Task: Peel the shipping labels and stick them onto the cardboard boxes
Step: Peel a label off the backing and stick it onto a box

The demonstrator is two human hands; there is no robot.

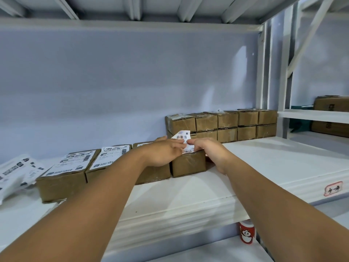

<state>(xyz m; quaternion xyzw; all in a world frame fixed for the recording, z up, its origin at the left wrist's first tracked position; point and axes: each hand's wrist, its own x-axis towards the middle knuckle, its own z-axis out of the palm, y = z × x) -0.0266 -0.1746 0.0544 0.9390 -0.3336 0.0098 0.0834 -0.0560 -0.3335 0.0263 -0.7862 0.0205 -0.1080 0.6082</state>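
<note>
Mid-task on the shelf (264, 163). Left hand (166, 152) and right hand (209, 150): fingertip pinch grip on one shipping label (182, 138), lower edge on the cardboard box (188, 163), upper part lifted. Already done: labelled boxes (69, 167) leftward. Probably left: stacked boxes (226, 123) behind, loose labels (15, 171).

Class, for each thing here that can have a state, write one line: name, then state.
shipping label: pinched by both hands, not yet flat.
left hand: pinching the label.
right hand: pinching the label.
front box: closed, under the label.
leftmost box: closed, labelled on top.
back stack: closed boxes, two layers.
red cup: upright.
</note>
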